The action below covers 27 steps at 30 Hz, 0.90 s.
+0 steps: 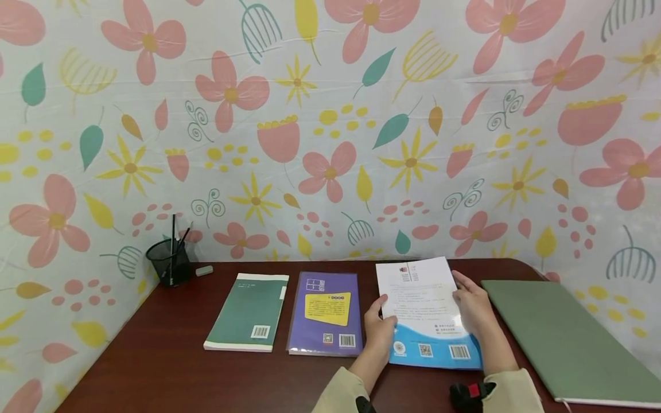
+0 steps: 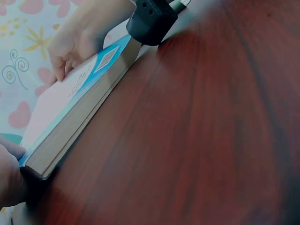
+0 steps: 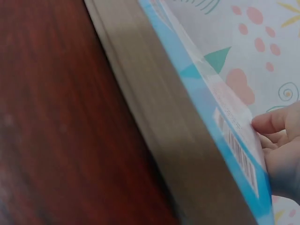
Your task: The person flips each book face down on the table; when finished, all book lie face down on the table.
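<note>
A thick book with a white and blue cover, printed with a barcode, lies between my two hands in the head view. My left hand grips its left edge, thumb over the cover. On the opposite edge, my right hand holds the book, its fingers curled at the side. The left wrist view shows the book's page block tilted, close to the table. In the right wrist view, the right thumb and fingers meet the cover's edge; what lies under the book is hidden.
Left of the book lie a purple book and a green book. A large green board rests at the right. A black mesh pen holder and a small eraser-like block stand at the back left of the table.
</note>
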Each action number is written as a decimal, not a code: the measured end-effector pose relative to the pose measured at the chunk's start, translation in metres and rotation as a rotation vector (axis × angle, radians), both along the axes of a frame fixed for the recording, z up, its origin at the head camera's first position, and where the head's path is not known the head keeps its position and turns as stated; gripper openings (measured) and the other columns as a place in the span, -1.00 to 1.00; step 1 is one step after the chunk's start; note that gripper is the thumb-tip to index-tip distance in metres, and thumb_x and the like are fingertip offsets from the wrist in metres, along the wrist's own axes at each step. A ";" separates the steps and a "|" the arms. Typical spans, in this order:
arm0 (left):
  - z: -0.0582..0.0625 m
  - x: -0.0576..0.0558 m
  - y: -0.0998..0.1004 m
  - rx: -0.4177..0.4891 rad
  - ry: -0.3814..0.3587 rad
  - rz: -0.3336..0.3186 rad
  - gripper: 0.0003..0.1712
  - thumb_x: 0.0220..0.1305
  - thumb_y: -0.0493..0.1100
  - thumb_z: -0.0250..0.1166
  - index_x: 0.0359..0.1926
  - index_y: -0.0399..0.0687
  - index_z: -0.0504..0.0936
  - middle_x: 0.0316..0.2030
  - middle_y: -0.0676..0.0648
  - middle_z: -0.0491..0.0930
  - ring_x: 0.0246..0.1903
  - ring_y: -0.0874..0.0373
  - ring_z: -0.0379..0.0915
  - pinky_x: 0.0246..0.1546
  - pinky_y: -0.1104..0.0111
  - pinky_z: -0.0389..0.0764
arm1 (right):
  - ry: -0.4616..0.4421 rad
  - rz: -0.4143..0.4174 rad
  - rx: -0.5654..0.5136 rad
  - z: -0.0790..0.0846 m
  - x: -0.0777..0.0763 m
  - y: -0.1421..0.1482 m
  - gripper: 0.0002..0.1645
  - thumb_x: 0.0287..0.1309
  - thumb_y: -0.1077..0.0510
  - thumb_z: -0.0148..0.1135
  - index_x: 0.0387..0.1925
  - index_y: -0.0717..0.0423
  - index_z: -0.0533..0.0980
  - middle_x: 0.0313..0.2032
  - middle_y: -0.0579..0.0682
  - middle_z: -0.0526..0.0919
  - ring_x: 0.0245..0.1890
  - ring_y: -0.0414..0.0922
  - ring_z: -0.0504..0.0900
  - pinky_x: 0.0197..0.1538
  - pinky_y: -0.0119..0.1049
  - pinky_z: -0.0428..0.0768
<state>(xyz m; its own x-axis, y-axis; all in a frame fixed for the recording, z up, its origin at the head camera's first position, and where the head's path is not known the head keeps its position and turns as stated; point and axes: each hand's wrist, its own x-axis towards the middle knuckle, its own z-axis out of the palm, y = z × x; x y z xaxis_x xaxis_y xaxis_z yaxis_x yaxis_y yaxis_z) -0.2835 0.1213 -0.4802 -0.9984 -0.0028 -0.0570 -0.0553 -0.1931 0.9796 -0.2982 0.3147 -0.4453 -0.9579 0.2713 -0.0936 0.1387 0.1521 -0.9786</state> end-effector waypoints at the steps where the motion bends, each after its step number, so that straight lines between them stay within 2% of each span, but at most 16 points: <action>1: 0.000 0.000 0.001 0.005 -0.001 0.005 -0.27 0.05 -0.55 0.07 0.32 -0.20 0.42 0.39 -0.36 0.22 -0.31 0.06 0.30 -0.57 0.45 0.20 | -0.015 0.002 0.031 -0.002 0.000 0.001 -0.29 0.41 0.33 -0.38 0.54 0.06 -0.15 0.54 0.14 -0.22 0.54 0.15 -0.16 0.52 0.07 -0.01; 3: -0.001 0.000 0.001 0.000 0.005 0.010 -0.29 0.09 -0.54 0.07 0.33 -0.24 0.40 0.40 -0.36 0.22 -0.29 -0.01 0.35 -0.54 0.44 0.25 | -0.040 0.017 0.089 -0.005 0.000 0.003 -0.27 0.38 0.34 -0.34 0.53 0.10 -0.14 0.53 0.18 -0.19 0.54 0.19 -0.15 0.51 0.11 0.00; 5: -0.001 0.000 0.002 -0.036 0.021 0.013 -0.34 0.15 -0.50 0.11 0.33 -0.27 0.40 0.39 -0.35 0.25 0.02 -0.17 0.42 -0.36 0.37 0.45 | -0.064 0.037 0.126 -0.008 0.001 0.005 -0.25 0.34 0.36 -0.32 0.53 0.14 -0.15 0.53 0.20 -0.17 0.53 0.21 -0.17 0.50 0.13 -0.02; 7: -0.001 0.000 0.002 -0.087 0.045 0.007 -0.39 0.19 -0.45 0.16 0.31 -0.31 0.40 0.37 -0.34 0.28 0.30 -0.27 0.24 -0.01 0.22 0.54 | -0.075 0.051 0.126 -0.011 0.001 0.008 -0.23 0.30 0.39 -0.30 0.52 0.19 -0.16 0.52 0.21 -0.15 0.53 0.20 -0.17 0.51 0.12 -0.03; 9: -0.001 0.000 0.002 -0.143 0.069 0.001 -0.40 0.21 -0.40 0.22 0.30 -0.34 0.41 0.35 -0.33 0.32 0.40 -0.30 0.11 0.28 0.05 0.39 | -0.075 0.064 0.119 -0.013 0.001 0.011 -0.22 0.27 0.41 -0.29 0.50 0.24 -0.16 0.51 0.23 -0.13 0.53 0.18 -0.16 0.51 0.10 -0.03; 11: 0.000 0.000 0.002 -0.188 0.078 -0.002 -0.38 0.17 -0.38 0.26 0.29 -0.35 0.41 0.32 -0.33 0.36 0.38 -0.28 0.16 0.32 -0.01 0.35 | -0.079 0.069 0.123 -0.017 0.000 0.014 -0.22 0.27 0.41 -0.29 0.50 0.25 -0.15 0.50 0.23 -0.10 0.53 0.17 -0.14 0.51 0.08 -0.01; 17: 0.004 0.004 0.006 -0.307 0.103 0.010 -0.25 0.06 -0.38 0.36 0.32 -0.38 0.37 0.24 -0.31 0.39 0.28 -0.20 0.29 0.28 0.00 0.38 | -0.086 0.066 0.153 -0.022 -0.004 0.016 -0.23 0.27 0.40 -0.28 0.50 0.24 -0.12 0.50 0.22 -0.08 0.53 0.17 -0.12 0.50 0.10 0.02; 23: 0.002 0.008 0.010 -0.367 0.138 -0.014 -0.15 0.03 -0.36 0.37 0.37 -0.42 0.27 0.43 -0.35 0.13 0.41 -0.33 0.04 0.35 -0.09 0.26 | -0.104 0.038 0.169 -0.018 0.000 0.010 -0.24 0.29 0.38 -0.28 0.50 0.23 -0.11 0.50 0.22 -0.07 0.52 0.20 -0.12 0.49 0.15 0.02; 27: 0.001 0.008 0.011 -0.381 0.143 -0.039 -0.11 0.01 -0.36 0.35 0.39 -0.43 0.22 0.49 -0.32 0.01 0.45 -0.33 -0.06 0.38 -0.12 0.20 | -0.100 0.021 0.169 -0.016 0.001 0.007 -0.25 0.29 0.37 -0.27 0.50 0.23 -0.10 0.50 0.23 -0.06 0.52 0.21 -0.11 0.49 0.15 0.02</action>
